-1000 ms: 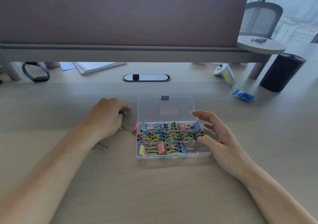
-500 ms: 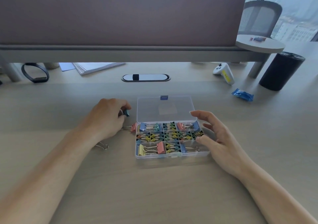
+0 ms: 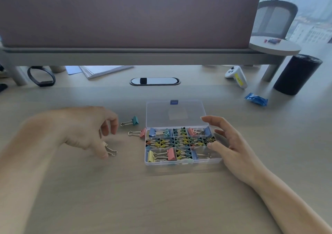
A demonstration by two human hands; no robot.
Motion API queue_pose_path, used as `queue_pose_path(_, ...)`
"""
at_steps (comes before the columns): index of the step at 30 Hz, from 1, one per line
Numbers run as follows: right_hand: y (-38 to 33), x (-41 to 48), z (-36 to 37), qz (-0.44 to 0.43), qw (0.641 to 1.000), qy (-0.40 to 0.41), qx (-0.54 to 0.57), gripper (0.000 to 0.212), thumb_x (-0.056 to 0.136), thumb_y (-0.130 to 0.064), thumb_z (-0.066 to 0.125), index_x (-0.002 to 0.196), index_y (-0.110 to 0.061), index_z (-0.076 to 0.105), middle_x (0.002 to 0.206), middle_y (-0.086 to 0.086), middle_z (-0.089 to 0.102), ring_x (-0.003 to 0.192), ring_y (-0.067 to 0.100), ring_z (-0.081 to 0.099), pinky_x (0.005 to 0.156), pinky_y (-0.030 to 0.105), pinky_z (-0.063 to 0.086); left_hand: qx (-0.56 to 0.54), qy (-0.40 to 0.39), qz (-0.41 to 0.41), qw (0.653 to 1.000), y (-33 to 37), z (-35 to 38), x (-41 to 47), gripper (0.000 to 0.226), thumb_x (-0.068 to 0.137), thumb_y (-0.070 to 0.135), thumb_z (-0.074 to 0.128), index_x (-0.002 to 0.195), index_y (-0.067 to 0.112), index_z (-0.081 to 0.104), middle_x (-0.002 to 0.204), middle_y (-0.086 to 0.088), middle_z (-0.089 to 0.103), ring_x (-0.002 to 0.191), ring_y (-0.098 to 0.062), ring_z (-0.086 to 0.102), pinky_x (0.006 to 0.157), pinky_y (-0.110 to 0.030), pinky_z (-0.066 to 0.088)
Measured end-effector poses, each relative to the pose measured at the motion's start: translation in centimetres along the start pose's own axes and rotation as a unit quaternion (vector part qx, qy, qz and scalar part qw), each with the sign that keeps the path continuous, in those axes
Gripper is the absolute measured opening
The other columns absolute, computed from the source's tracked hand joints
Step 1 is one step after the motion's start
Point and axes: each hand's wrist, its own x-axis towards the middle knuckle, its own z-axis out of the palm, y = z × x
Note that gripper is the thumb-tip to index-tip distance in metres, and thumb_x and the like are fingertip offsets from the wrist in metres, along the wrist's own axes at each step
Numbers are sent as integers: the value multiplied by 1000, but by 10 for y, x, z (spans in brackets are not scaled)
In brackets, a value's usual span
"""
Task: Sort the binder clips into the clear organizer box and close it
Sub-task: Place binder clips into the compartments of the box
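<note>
The clear organizer box lies open on the desk, its lid tipped back, its compartments holding several coloured binder clips. Left of it, on the desk, lie a teal clip and a pink clip that touches the box's left wall. A pale clip lies nearer me. My left hand, blurred, hovers left of the loose clips with fingers apart, its thumb tip at the pale clip. My right hand rests open against the box's right side.
A grey desk divider runs across the back. Beyond the box are a cable grommet, stacked papers and a black band. At the right stand a white controller, a blue packet and a black cylinder.
My left hand has let go of the teal clip, which now lies on the desk, and has pulled back toward the pale clip. The right hand has stayed at the box.
</note>
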Motion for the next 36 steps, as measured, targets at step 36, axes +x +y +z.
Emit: queue_pose_path(36,0,0,0,-61,997,44,4,41,93,-23,57,129,-42,60,137,-25,60,131,-5,51,108,21,41,-107,226,106,962,34,10,19,16,87,28,77,77,32,66,76,13,69,73,0,63,66,-20,46)
